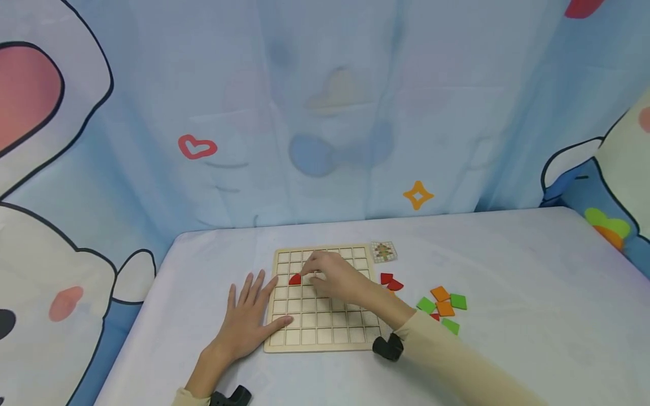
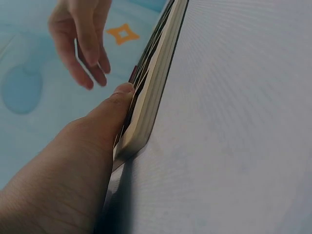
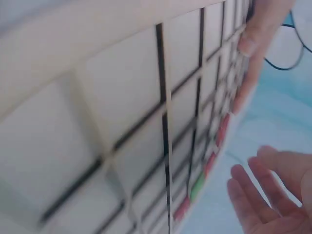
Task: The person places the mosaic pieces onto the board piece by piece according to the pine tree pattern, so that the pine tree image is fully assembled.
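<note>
A wooden grid board (image 1: 310, 337) lies on the white-covered table, its cells marked off by thin raised strips. On it, a red piece with a curved edge (image 1: 295, 279) sits in an upper-left cell. My left hand (image 1: 246, 320) rests spread at the board's left side, thumb on its frame. Over the board's upper middle, my right hand (image 1: 335, 277) hovers with loosely bent fingers, and nothing shows between them in the right wrist view. That view also shows a green piece (image 3: 197, 186) among red ones in the far cells; the right hand hides most of these from the head view.
A small pattern card (image 1: 383, 251) lies off the board's upper right corner. Right of the board are loose red pieces (image 1: 387, 278), orange pieces (image 1: 445, 308) and green pieces (image 1: 458, 301). A printed blue curtain (image 1: 325, 197) hangs behind the table.
</note>
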`<state>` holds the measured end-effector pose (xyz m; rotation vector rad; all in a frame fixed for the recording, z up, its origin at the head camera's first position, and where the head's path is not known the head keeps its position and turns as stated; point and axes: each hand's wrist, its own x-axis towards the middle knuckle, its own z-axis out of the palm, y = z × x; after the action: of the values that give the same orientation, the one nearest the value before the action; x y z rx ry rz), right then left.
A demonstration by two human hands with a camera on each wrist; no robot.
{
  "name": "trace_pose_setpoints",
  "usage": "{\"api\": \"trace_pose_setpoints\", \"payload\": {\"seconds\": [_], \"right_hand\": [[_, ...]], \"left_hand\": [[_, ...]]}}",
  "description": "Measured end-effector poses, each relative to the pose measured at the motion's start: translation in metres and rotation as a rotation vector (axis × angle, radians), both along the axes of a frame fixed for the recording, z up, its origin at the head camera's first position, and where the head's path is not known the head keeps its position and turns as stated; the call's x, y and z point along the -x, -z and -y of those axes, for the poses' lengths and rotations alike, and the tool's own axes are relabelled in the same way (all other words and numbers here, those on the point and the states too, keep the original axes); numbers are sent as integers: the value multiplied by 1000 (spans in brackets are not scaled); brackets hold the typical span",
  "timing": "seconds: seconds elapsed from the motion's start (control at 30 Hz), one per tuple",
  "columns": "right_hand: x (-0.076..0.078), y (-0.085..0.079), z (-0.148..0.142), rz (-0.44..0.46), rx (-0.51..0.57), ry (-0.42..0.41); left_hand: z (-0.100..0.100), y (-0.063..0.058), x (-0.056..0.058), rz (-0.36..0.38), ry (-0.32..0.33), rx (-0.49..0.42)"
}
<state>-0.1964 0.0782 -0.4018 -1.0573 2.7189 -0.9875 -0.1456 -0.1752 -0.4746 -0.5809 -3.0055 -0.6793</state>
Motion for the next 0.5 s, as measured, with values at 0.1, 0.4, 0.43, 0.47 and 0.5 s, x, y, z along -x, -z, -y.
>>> {"api": "trace_pose_setpoints", "payload": {"seconds": [0.1, 0.4, 0.43, 0.47, 0.5], "right_hand": [[-12, -9, -27, 8, -20, 2], [-48, -13, -121, 46, -35, 55], [-52, -12, -129, 62, -44, 68], [-55, -11, -137, 71, -57, 82], [-59, -10, -144, 76, -66, 96]], "left_hand": [[-1, 0, 0, 0, -3, 1], [-1, -1, -1, 5, -6, -9], [-1, -1, -1, 6, -8, -8], [-1, -1, -1, 5, -9, -8], [-1, -1, -1, 6, -10, -9]]}}
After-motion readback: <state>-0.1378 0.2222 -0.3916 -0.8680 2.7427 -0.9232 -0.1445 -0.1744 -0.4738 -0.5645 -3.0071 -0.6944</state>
